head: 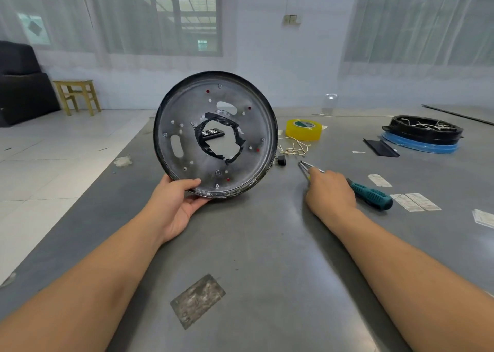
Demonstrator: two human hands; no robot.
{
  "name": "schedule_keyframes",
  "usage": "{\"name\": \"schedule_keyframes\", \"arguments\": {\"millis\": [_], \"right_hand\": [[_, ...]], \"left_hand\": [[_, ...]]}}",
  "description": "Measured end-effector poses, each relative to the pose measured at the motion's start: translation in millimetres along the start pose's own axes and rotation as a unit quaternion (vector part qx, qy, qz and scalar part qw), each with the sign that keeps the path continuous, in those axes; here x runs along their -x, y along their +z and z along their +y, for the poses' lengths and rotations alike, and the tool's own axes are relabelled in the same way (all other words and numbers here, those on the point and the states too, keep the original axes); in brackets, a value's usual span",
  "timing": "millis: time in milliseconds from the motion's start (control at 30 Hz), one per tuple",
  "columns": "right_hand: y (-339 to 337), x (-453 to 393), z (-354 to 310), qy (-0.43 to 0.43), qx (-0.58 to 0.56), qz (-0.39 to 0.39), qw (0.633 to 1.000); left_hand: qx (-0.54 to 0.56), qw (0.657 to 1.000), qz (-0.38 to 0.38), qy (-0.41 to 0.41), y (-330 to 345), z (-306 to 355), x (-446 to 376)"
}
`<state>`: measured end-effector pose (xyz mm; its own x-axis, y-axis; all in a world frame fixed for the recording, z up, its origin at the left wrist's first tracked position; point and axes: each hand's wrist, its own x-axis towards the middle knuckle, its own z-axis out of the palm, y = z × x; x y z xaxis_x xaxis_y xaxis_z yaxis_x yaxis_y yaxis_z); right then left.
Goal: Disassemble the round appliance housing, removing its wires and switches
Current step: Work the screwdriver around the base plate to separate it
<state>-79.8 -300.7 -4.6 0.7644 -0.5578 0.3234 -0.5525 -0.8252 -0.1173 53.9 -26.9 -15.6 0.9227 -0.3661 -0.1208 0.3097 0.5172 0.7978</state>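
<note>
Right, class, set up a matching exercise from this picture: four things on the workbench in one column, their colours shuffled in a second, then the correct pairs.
Things:
1. tape roll
2. screwdriver handle
3. stool
4. round housing, tilted up by the left hand

Colours:
A. teal and black
B. grey metal with a black rim
C. yellow
D. pale wood

Pairs: 1-C, 2-A, 3-D, 4-B
</note>
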Motion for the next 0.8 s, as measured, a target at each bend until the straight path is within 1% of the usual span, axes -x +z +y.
{"name": "schedule_keyframes", "arguments": {"millis": [100, 167, 233, 267, 333, 400, 500, 600, 733, 800], "right_hand": [[3.7, 2.3, -3.6, 0.018, -0.085, 0.021, 0.996], [4.9, 6.1, -9.2, 0.024, -0.161, 0.051, 0.985], [5.1, 11.2, -17.9, 0.016, -0.252, 0.076, 0.965], [4.4, 13.9, -23.7, 0.016, -0.305, 0.077, 0.949], [-0.7, 21.6, -38.3, 0.040, -0.429, 0.054, 0.901], [-6.5, 32.3, -55.5, 0.073, -0.549, 0.008, 0.833], [-9.7, 47.3, -85.5, 0.081, -0.659, -0.064, 0.745], [-11.1, 55.6, -113.7, 0.074, -0.713, -0.147, 0.682], [-13.7, 57.5, -139.1, 0.066, -0.750, -0.264, 0.602], [-14.0, 57.5, -146.9, 0.071, -0.757, -0.310, 0.571]], "left_hand": [[-0.007, 1.000, 0.003, -0.006, 1.0, 2.0, -3.5], [0.000, 1.000, 0.003, -0.011, 0.3, 2.7, -4.2], [0.014, 1.000, 0.004, -0.011, -1.1, 3.3, -3.6], [0.021, 1.000, 0.007, -0.008, -1.9, 3.9, -3.1], [0.033, 0.999, 0.014, 0.001, -2.7, 5.5, -3.1], [0.042, 0.999, 0.026, 0.011, -3.4, 8.3, -4.2], [0.044, 0.998, 0.042, 0.019, -6.0, 14.1, -7.5], [0.046, 0.998, 0.047, 0.024, -9.6, 17.9, -11.8], [0.044, 0.997, 0.049, 0.035, -14.7, 20.6, -18.2], [0.047, 0.997, 0.048, 0.039, -17.8, 21.6, -20.8]]}}
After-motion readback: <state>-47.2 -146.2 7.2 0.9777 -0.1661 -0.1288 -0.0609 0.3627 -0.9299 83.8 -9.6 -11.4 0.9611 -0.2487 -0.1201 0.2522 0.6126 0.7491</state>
